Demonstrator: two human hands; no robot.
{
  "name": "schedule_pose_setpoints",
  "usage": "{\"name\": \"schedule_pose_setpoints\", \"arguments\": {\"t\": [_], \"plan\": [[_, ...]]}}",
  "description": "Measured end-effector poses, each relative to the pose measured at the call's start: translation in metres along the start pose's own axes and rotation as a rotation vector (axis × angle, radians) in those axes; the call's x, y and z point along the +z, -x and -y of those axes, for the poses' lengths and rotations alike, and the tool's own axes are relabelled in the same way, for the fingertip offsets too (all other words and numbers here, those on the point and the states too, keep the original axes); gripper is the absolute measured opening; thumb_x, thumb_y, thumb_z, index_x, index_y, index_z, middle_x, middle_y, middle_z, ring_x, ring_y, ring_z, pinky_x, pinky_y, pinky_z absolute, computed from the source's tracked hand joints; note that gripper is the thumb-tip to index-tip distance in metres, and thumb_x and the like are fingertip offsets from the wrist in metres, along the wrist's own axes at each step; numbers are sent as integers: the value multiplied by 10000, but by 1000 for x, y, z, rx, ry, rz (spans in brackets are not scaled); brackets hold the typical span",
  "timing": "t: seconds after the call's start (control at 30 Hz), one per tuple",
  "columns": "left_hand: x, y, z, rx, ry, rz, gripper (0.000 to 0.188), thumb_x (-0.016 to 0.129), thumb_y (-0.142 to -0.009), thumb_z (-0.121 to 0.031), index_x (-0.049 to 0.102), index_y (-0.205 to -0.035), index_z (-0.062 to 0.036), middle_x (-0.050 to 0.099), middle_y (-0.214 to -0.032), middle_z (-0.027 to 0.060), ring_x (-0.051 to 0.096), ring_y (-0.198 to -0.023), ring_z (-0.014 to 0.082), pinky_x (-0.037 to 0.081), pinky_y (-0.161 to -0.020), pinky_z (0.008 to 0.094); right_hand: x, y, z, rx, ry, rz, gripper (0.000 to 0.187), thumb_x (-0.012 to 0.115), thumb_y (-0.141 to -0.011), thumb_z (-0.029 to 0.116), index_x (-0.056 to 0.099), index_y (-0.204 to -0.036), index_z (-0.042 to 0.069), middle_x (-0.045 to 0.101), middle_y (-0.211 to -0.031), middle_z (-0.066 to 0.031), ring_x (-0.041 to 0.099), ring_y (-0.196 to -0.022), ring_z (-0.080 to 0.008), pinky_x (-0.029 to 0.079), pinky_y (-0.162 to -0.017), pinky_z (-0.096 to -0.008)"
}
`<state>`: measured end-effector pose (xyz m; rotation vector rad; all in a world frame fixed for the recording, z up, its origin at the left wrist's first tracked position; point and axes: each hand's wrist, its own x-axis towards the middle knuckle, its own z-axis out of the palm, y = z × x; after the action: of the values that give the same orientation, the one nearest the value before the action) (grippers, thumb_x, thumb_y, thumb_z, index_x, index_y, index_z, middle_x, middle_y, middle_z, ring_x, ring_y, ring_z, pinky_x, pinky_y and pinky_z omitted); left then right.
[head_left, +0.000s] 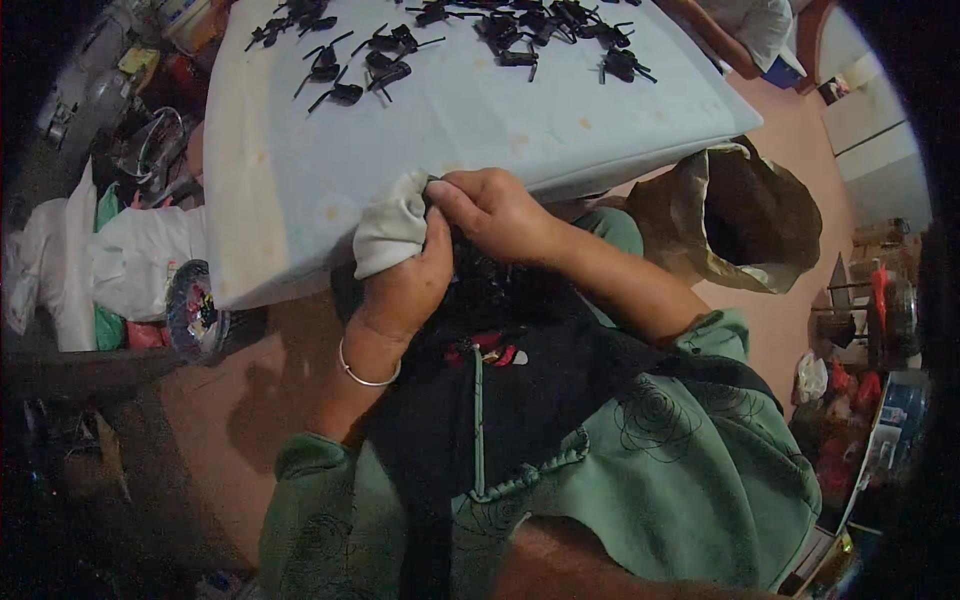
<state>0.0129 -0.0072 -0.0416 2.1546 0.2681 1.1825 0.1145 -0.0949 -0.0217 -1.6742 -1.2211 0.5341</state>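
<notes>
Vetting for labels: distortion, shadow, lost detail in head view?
Head view throughout: black corners, bending toward the rim; shadow on the pinkish floor beside the left forearm; black pronged parts merging into silhouettes on the white-covered table; dark piece at the right hand too small to identify.

Mid-frame: we can't identify the dark bit (pixel 433 181) pinched beside white cloth (pixel 388 232). Top edge crops black pieces (pixel 505 32).

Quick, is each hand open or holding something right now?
Left hand: white cloth covers its fingers; open or closed cannot be told.
Right hand: closed, pinching at the cloth's edge; what it grips is unclear.
</notes>
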Motion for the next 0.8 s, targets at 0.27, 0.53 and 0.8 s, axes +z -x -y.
{"name": "schedule_pose_setpoints", "arguments": {"t": [0.27, 0.53, 0.8], "plan": [[-18, -11, -11, -418, 427, 117, 170, 529, -808, -74, 477, -958, -15, 530, -768, 27, 507, -638, 97, 420, -551, 232, -22, -2, 4, 30, -93, 54, 239, 501, -864, 215, 553, -832, -17, 520, -671, -36, 450, -666, -81, 407, -604, -254], [-12, -10, -9, -592, 606, 105, 202, 455, -867, -98, 439, -1054, -26, 490, -746, -2, 431, -574, 42, 364, -488, 180, -35, 4, 4, -78, -9, 158, 153, 549, -832, 138, 572, -843, -13, 525, -664, -14, 467, -641, -69, 411, -585, -240], [-18, 3, -2, -234, 313, 303, 227, 452, -845, -87, 474, -1053, 2, 537, -803, 21, 502, -706, 99, 419, -635, 230, -26, -3, 9, -8, -238, 131, 191, 542, -844, 171, 548, -760, -1, 461, -585, 17, 394, -574, -62, 356, -503, -246]]}}
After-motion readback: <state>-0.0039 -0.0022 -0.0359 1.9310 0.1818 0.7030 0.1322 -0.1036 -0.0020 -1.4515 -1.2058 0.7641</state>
